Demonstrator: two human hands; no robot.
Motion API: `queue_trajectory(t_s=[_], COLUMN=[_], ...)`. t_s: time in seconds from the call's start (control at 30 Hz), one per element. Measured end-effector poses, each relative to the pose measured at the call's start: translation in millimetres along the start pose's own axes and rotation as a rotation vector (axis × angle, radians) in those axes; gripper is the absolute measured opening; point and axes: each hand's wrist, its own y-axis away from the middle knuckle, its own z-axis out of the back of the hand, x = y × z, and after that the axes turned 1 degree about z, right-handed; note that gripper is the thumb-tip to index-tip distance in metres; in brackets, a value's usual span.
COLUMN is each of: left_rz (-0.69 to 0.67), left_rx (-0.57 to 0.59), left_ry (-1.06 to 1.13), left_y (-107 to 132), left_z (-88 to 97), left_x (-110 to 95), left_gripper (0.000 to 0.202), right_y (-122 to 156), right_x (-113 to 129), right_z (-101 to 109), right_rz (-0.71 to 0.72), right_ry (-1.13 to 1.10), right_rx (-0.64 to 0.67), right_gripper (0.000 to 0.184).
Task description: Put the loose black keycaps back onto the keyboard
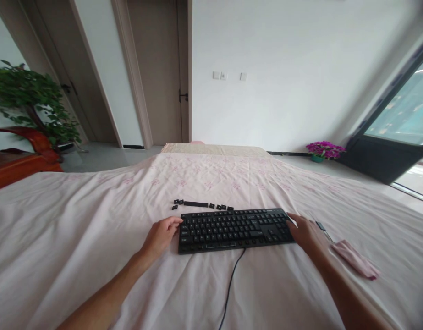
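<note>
A black computer keyboard (228,229) lies flat on the pink cloth, its near row without keycaps and its cable (231,279) running toward me. My left hand (162,235) grips its left edge, fingertips at the upper left corner. At the other end my right hand (305,231) holds the right edge, fingers partly hidden behind the wrist. Just beyond the keyboard lies a loose space bar keycap (196,204), with several small black keycaps (211,206) on both sides of it.
Right of my right hand lie a small wire-ended tool with a dark handle (320,226) and a folded pink cloth (355,260). A wrinkled, flower-printed pale pink cover (211,178) spreads under everything. Farther off are a wooden armchair (29,146) and purple flowers (324,149).
</note>
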Motion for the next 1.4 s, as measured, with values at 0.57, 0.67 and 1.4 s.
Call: queue_trajectory(t_s=[0.57, 0.67, 1.4], left_rz=[0.058, 0.028, -0.066], left_rx=[-0.225, -0.210, -0.175], left_ry=[-0.320, -0.304, -0.174], left_y=[-67, -66, -63], left_z=[10.8, 10.3, 18.4], left_x=[25, 26, 39], left_gripper=[0.026, 0.020, 0.033], right_y=[-9, -20, -45], right_x=[223, 236, 212], right_z=[7, 5, -7], right_rz=[0.642, 0.636, 0.479], right_ry=[-0.328, -0.342, -0.300], right_rx=[0.070, 0.084, 0.143], right_gripper=[0.025, 0.025, 0.028])
